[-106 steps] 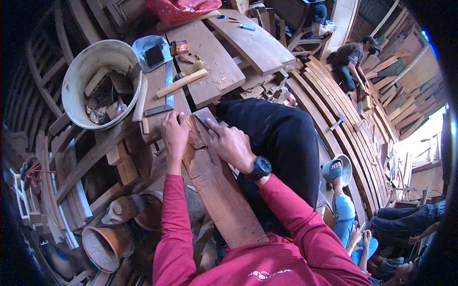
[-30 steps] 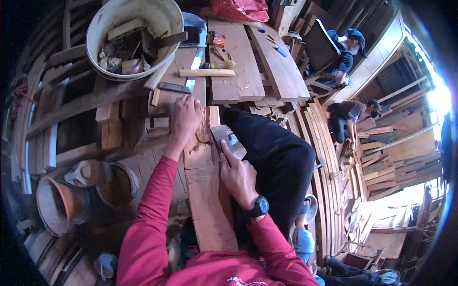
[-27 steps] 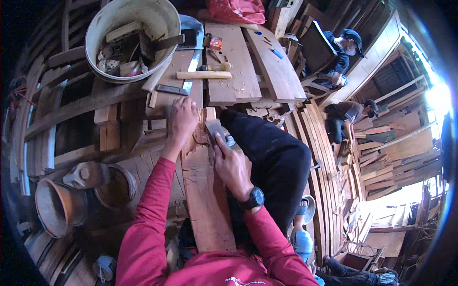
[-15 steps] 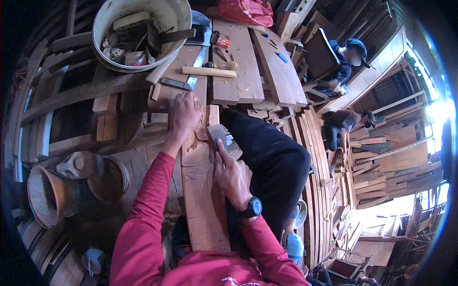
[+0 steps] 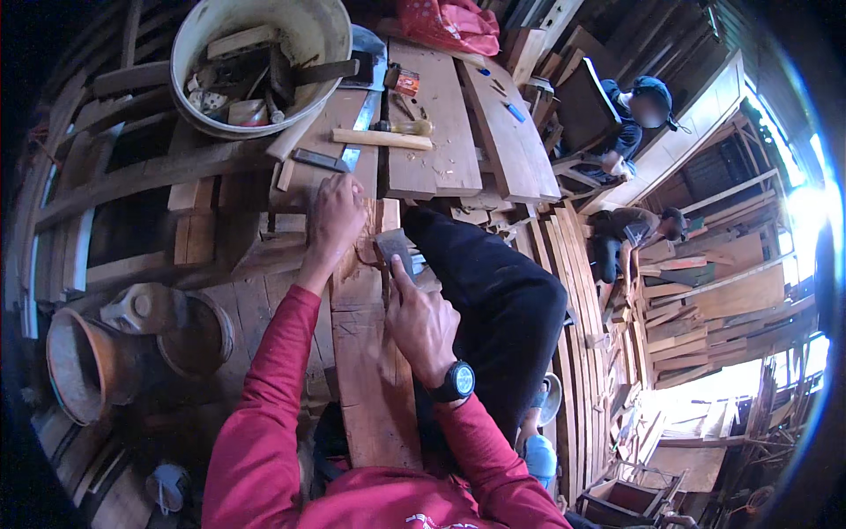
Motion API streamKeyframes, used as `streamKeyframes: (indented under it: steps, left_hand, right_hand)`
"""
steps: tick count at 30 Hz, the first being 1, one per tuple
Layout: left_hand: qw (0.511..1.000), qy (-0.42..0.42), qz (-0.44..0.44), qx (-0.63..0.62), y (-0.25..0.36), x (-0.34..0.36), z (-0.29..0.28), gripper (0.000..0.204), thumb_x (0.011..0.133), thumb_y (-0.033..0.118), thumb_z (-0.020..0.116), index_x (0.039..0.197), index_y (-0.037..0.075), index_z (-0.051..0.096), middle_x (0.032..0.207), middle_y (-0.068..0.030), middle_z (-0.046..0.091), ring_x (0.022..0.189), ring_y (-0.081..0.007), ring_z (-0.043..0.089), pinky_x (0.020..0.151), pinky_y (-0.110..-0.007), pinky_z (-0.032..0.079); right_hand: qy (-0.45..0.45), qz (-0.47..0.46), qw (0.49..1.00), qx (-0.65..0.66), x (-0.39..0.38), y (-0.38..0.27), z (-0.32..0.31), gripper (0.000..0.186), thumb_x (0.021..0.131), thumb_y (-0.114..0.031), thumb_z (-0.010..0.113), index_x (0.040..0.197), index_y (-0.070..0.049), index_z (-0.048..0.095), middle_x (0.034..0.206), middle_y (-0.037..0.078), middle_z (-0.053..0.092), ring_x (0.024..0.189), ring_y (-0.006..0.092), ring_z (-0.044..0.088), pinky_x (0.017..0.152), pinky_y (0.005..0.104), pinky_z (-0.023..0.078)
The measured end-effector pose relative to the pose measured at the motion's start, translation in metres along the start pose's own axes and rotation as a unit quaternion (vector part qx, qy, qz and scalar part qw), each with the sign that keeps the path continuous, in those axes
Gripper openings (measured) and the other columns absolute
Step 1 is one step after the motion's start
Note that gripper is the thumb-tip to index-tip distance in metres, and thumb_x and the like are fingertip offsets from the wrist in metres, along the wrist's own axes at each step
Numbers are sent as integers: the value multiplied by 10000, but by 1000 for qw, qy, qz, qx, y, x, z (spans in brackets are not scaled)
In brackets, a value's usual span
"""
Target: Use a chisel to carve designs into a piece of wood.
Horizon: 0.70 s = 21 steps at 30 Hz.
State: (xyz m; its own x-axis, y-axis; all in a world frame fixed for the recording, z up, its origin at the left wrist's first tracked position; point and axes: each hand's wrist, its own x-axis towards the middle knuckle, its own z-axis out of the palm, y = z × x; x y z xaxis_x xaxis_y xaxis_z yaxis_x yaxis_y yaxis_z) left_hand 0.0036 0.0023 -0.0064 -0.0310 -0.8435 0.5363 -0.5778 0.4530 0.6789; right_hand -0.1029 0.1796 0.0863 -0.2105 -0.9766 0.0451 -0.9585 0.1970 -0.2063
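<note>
A long reddish wooden board (image 5: 370, 370) lies lengthwise in front of me, with a rough, splintered recess at its far end. My left hand (image 5: 339, 220) is closed over that far end, fingers curled on the wood. My right hand (image 5: 419, 322) grips a flat metal blade tool (image 5: 394, 247) at the board's right edge, index finger extended along the blade; its lower part is hidden by the hand. Beyond them, a chisel (image 5: 319, 160), a steel rule (image 5: 359, 132), a wooden stick (image 5: 381, 137) and a yellow-handled tool (image 5: 410, 127) lie on planks.
A white bucket (image 5: 189, 97) of scraps stands at upper left, near a red cloth (image 5: 441, 22). Metal pots (image 5: 79, 361) sit lower left. My dark-trousered leg (image 5: 489, 291) is beside the board. Two co-workers (image 5: 639, 115) are at the right among stacked boards (image 5: 573, 353).
Since the earliest frame my view has swung round, bringing the co-workers more into sight. My right hand and blade have shifted slightly along the board; my left hand stays at its end.
</note>
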Motion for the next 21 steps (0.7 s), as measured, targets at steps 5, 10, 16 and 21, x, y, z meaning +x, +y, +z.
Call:
streamKeyframes:
  steps: [5, 10, 16, 21]
  left_hand:
    - [1000, -8, -1, 21, -24, -4, 10, 150, 796, -24, 583, 940, 15, 598, 954, -177, 642, 951, -383, 602, 870, -478, 475]
    - [1000, 1, 9, 12, -27, -5, 21, 122, 813, -56, 581, 896, 34, 580, 908, -141, 632, 928, -366, 595, 829, -480, 447]
    - [1000, 1, 12, 25, -23, -7, 28, 75, 848, -19, 586, 897, 37, 579, 884, -135, 613, 917, -368, 583, 839, -486, 442]
    - [998, -48, -17, 27, -20, -9, 19, 60, 855, 47, 585, 900, 22, 617, 930, -184, 651, 938, -383, 604, 875, -486, 470]
  right_hand:
    - [-8, -25, 999, 26, 12, 8, -6, 388, 971, -291, 576, 1350, -247, 647, 761, 217, 684, 704, 425, 679, 633, 520, 537]
    - [-33, 23, 985, 167, -8, 40, 13, 396, 1002, -303, 581, 1388, -221, 619, 817, 278, 663, 763, 451, 670, 666, 497, 526]
    - [-12, 35, 958, 284, 21, 48, 32, 374, 994, -299, 585, 1347, -196, 652, 851, 340, 626, 819, 495, 651, 682, 537, 521]
    - [-24, 8, 971, 237, 41, 43, 25, 442, 966, -320, 604, 1394, -211, 611, 890, 318, 674, 860, 506, 663, 771, 555, 539]
